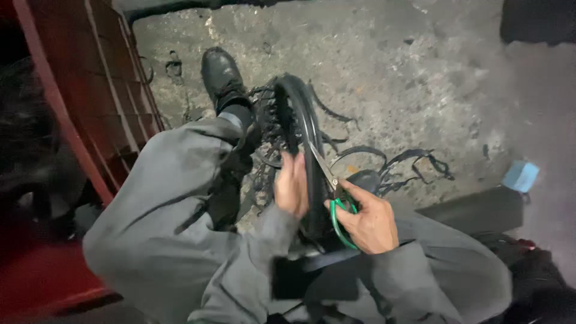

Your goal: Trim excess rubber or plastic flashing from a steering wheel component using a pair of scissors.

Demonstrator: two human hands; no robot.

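A red crate (90, 90) flanks the rough concrete floor (420, 78). The person sits with a black tyre (300, 132) upright between the knees. The left hand (292, 186) lies flat against it, steadying the rubber, while the right hand (369, 219) is closed on green-handled scissors (329, 180), blades at the tyre's edge. Cut strips (408, 165) litter the floor.

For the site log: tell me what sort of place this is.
Probably a rough workshop floor: bare stained concrete floor, black rubber scraps strewn about, and a red metal frame beside the seated person.
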